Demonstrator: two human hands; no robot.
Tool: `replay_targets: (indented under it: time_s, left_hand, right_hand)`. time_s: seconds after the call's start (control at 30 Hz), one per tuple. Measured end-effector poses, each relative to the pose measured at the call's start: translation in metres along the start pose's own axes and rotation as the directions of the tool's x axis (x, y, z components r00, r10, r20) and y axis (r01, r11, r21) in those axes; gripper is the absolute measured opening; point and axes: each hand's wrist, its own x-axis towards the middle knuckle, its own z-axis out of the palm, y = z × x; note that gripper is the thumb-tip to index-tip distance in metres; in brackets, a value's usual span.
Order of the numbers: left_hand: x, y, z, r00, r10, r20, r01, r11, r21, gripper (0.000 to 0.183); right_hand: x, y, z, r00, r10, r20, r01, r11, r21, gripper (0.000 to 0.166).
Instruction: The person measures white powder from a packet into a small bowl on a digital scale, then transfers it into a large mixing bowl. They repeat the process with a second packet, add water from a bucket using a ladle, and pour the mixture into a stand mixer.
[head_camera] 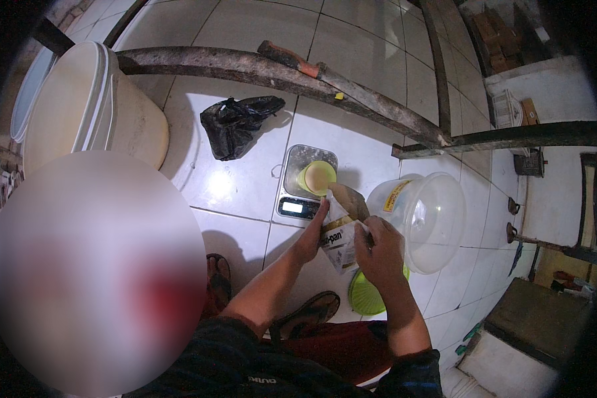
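My left hand [311, 239] grips the side of an opened white and gold Mauri-pan foil packet [339, 246]. The fingers of my right hand [382, 248] pinch the packet's upper right edge. Its brownish open mouth tilts towards a yellow-green cup [328, 169] that holds beige powder or fine grains. That cup stands on the metal platform of a digital kitchen scale [294, 166], whose display is lit. Whether anything is falling from the packet cannot be made out. The packet's contents are hidden from this angle.
A clear plastic tub [440, 224] stands on the right, with a green ribbed lid [365, 296] nearer me. Farther out lies a crumpled black plastic bag [231, 127]. A large cream bucket [134, 119] is at left. An orange-handled tool [298, 64] rests on a frame bar [189, 62].
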Motion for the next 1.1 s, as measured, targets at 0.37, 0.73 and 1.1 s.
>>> replay_targets:
  time_s: [0.37, 0.73, 1.1]
  left_hand:
    - [-0.008, 0.007, 0.011, 0.999, -0.013, -0.035, 0.015, 0.998, 0.059, 0.077]
    - [-0.036, 0.087, -0.087, 0.853, 0.360, -0.378, -0.258, 0.921, 0.293, 0.080]
    - [-0.052, 0.145, -0.098, 0.686, 0.648, -0.332, -0.432, 0.729, 0.531, 0.068]
  right_hand:
    - [-0.005, 0.001, -0.004, 1.000, 0.002, -0.002, -0.002, 1.000, 0.003, 0.015]
    - [-0.006, -0.030, 0.093, 0.976, -0.214, 0.040, 0.188, 0.923, 0.334, 0.012]
    - [0.015, -0.030, 0.190, 0.947, -0.320, 0.033, 0.311, 0.936, 0.162, 0.021]
